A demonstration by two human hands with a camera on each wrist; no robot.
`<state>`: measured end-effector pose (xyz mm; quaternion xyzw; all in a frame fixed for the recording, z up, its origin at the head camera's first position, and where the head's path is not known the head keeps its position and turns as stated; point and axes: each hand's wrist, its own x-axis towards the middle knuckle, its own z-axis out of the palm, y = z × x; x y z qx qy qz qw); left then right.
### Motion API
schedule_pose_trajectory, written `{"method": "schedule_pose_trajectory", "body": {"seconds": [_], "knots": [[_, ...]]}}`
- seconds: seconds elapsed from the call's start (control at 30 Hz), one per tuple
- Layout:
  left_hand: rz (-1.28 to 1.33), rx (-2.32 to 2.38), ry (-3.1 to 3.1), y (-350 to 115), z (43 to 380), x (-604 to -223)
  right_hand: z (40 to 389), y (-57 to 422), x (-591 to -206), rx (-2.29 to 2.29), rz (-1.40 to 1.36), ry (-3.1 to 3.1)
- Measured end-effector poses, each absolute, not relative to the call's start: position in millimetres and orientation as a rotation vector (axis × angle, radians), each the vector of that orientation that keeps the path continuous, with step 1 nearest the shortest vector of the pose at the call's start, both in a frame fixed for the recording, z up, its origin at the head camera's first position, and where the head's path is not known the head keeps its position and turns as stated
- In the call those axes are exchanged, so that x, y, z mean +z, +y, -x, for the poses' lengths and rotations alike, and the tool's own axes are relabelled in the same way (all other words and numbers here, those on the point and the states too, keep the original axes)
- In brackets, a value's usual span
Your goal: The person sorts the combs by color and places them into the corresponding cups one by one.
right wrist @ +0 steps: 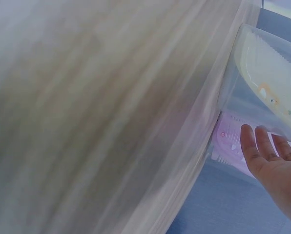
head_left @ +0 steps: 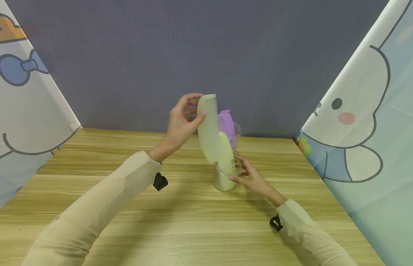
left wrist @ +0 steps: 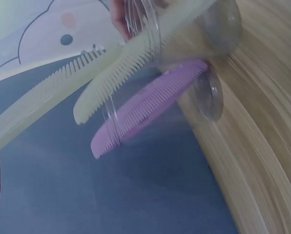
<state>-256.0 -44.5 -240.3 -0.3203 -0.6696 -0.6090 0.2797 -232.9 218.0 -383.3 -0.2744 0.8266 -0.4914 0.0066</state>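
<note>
My left hand (head_left: 182, 123) pinches a pale whitish-green comb (head_left: 206, 127) between thumb and fingers, upright with its teeth to the right. The comb's lower end is just above a clear plastic cup (head_left: 217, 181), overlapping its rim in the head view. Inside that cup leans a pale yellow comb (head_left: 226, 147) with small printed marks. My right hand (head_left: 254, 181) holds the cup from its right side, thumb in front and fingers behind. Behind it, a purple comb (left wrist: 145, 109) leans in a second clear cup (left wrist: 215, 97). The left wrist view shows only a sliver of my left hand.
Both cups stand on a wood-grain table (head_left: 193, 229), toward its back edge. A dark grey-blue panel (head_left: 179, 55) rises behind the table. Cartoon-printed sheets flank it on the left (head_left: 23, 99) and right (head_left: 366, 122).
</note>
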Motion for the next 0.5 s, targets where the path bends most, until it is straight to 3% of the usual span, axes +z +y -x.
{"method": "schedule_pose_trajectory", "body": {"seconds": [0.5], "knots": [[0.796,-1.626,-1.827,-16,236,-245,233,218,-384,-1.528,0.878,2.607]]}}
